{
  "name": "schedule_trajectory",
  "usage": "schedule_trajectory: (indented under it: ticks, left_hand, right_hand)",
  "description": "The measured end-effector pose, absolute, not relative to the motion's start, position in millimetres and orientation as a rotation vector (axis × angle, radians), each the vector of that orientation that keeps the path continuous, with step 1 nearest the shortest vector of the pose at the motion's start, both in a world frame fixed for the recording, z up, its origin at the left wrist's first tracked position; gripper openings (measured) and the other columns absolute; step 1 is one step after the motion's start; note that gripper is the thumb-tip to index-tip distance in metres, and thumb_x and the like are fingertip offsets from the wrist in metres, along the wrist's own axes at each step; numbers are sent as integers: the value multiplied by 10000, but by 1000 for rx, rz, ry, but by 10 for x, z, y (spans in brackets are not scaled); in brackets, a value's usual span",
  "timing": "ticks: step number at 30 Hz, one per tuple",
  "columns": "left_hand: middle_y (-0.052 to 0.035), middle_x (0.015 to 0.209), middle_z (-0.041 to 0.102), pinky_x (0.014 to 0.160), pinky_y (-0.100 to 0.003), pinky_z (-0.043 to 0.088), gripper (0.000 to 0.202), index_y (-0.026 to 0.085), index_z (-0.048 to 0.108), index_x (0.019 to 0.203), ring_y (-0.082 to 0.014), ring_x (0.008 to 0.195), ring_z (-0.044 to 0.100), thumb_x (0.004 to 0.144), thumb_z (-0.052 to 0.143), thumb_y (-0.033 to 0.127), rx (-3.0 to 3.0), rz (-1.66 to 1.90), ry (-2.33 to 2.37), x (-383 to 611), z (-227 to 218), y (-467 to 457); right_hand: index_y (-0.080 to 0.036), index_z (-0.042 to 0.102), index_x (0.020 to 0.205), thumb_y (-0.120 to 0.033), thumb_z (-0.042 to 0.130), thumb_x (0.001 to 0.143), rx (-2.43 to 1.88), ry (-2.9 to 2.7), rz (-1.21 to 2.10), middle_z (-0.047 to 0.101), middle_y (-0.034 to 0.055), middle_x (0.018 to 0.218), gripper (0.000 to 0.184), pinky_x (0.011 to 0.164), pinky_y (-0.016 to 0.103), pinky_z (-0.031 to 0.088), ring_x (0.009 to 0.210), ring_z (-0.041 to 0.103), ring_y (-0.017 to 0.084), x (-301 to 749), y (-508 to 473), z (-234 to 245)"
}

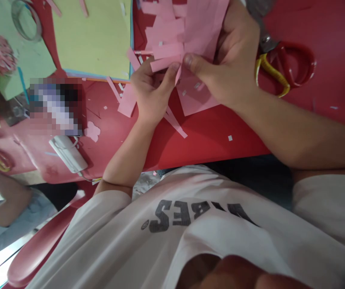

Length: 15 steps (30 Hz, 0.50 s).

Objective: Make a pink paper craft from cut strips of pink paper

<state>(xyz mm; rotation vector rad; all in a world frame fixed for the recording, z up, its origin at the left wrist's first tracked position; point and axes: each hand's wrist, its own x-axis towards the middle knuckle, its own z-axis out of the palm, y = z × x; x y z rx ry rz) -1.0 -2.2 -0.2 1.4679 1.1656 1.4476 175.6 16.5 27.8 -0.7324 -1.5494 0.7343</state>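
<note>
From your head camera, with the frame centre as the dial, your left hand sits at 11 o'clock and your right hand at 1 o'clock. Both are closed to a narrow pinch, thumbs nearly meeting on a pink paper strip that stands up from a pink paper sheet. The sheet is cut into a fringe and lies on the red worktop under and between your hands, with loose strips and small scraps around it.

Just beside your right hand at 2 o'clock lie scissors with red and yellow handles, their metal blades reaching past your hand. At 11 o'clock is a yellow-green sheet on a blue sheet, and at 10 o'clock a tape roll and a pink paper flower lie on green card. A white corded device sits at 9 o'clock, beside a pixelated patch (whatever lies under it can't be made out). At 8 o'clock, well apart from you, is a co-worker's arm in a pale blue sleeve.
</note>
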Motion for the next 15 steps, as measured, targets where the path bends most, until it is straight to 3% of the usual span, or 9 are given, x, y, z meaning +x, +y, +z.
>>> schedule_trajectory:
  ticks: [6,11,15]
  left_hand:
    - [1,742,680,575,-275,510,201,249,682,816,-135,656,613,839,756,434,1541,1459,1154,-19,88,-60]
    - [6,679,630,553,-269,456,246,234,672,777,-123,608,559,843,745,460,1560,1453,1145,-5,139,-74]
    - [12,618,576,530,-279,417,321,241,630,668,-117,565,493,802,774,495,1517,1469,1185,-26,49,-16]
  right_hand:
    - [-257,592,1194,-292,689,808,-733,-1587,696,653,-77,1105,400,958,332,533,1052,636,170,1791,141,281]
    - [-342,624,1162,-240,726,785,-730,-1564,759,668,-90,1094,404,1048,313,525,1137,629,194,1765,122,310]
    - [-349,612,1188,-197,678,815,-754,-1622,695,648,-95,1073,409,1035,299,527,1129,624,173,1783,105,338]
